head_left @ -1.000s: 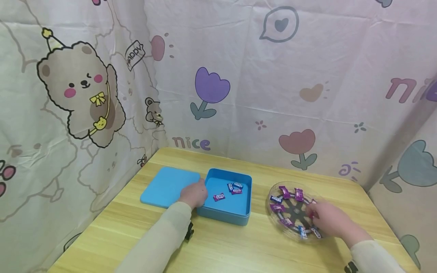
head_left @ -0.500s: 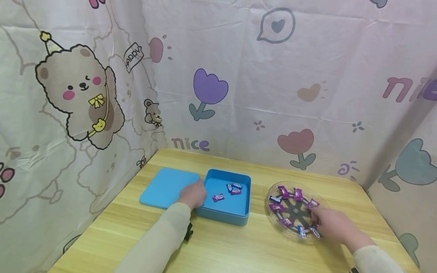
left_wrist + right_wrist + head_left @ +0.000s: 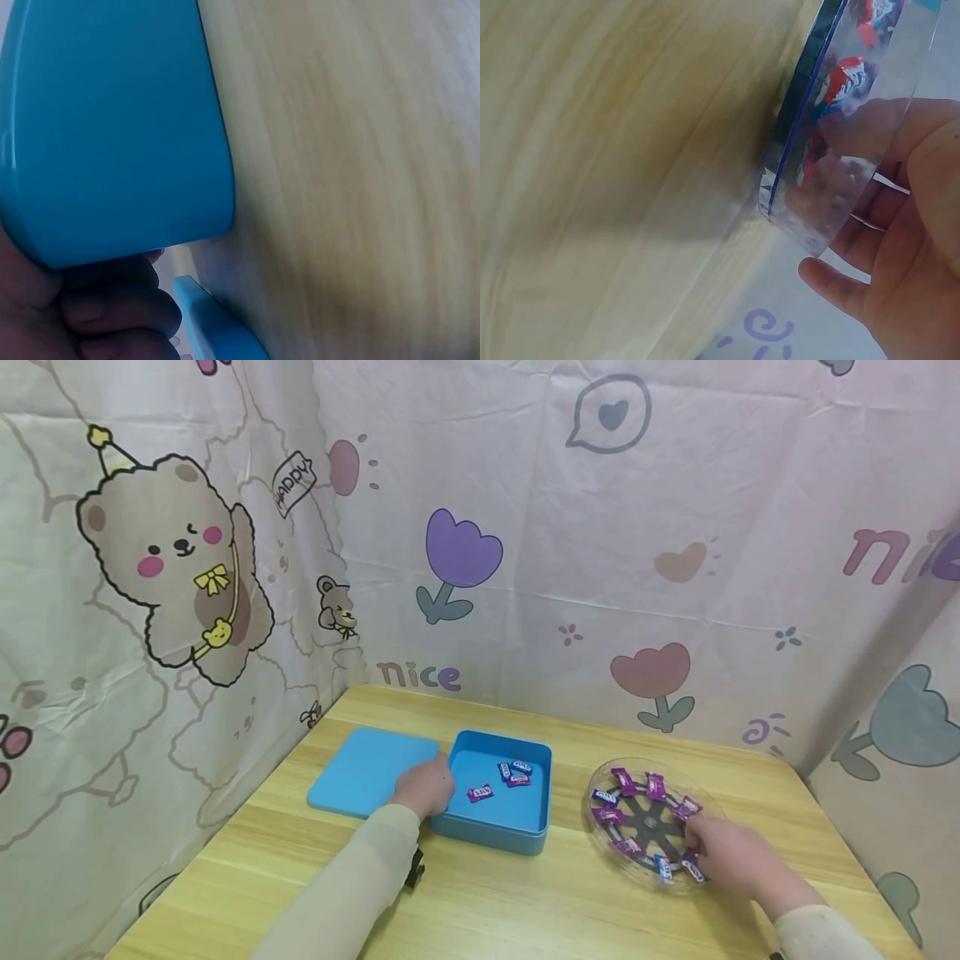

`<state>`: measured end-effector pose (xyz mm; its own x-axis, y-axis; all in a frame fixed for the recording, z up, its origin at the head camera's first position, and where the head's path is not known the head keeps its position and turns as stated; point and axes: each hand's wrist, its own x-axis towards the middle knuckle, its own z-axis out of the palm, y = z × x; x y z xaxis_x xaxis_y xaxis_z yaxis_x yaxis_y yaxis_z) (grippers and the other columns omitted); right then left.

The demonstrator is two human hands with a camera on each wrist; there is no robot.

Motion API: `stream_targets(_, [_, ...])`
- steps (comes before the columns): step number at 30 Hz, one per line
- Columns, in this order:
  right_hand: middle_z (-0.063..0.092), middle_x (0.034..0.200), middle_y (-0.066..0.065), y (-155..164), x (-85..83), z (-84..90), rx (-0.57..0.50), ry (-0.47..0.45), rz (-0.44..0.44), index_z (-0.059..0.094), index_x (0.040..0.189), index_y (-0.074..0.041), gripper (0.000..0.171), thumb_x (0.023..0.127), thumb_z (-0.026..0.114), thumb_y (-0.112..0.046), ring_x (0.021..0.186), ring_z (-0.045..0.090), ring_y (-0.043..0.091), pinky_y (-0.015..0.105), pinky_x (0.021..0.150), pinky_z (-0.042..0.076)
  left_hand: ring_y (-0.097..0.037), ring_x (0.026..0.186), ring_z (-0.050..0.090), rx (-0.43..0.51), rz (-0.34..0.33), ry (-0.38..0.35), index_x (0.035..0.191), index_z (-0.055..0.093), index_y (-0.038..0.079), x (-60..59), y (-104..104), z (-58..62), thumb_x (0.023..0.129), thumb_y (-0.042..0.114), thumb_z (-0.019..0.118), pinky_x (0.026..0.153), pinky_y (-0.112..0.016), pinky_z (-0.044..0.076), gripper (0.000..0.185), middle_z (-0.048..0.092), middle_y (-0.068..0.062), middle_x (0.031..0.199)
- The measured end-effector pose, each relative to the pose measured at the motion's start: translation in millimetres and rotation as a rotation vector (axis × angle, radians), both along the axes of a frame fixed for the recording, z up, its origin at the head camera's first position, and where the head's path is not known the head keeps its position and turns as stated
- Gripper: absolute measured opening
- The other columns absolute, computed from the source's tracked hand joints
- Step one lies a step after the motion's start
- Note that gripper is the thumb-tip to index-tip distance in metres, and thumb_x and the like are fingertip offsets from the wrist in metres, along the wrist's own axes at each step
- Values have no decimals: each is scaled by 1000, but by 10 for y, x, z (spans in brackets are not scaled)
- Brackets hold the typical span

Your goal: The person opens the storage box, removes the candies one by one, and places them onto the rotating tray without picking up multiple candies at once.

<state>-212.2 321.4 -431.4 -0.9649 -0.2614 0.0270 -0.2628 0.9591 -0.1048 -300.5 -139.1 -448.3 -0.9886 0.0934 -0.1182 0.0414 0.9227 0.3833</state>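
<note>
Right hand [image 3: 723,852] in the candy dish [image 3: 600,827]
Its fingers reach a candy [image 3: 691,868] at the dish's 5 o'clock; grip unclear. Left hand [image 3: 424,787] holds the blue box [image 3: 495,835].

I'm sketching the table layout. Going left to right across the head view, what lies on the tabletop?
Blue lid → left hand at the box's left wall → blue box with candies → clear round tray of candies → right hand reaching into the tray.

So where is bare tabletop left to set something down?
Free: the near strip of the table between both sleeves, and the gap between blue box and clear candy tray. Crowded: the lid beside the box, where the left hand rests.
</note>
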Motion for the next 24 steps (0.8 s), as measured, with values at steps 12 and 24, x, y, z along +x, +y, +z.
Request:
stream_targets(12, [57,75,-6,19,-21,107,-19,-17,-19,60,85,-17,21,79,77,-6,69,53,14,40,63,50,-27,82,56,-4,1,1,155,33,-3,-3,2,3,104,18,44,52,-37,44,57,57,-19,140])
stream_targets(24, [65,91,-2,-525,-155,409,-111,50,55,68,104,-10,21,85,74,-12,84,62,19,49,78,54,-27,93,58,-17,-6,8,154,35,-4,-3,0,14,104,19,45,76,-48,54,56,56,-20,141])
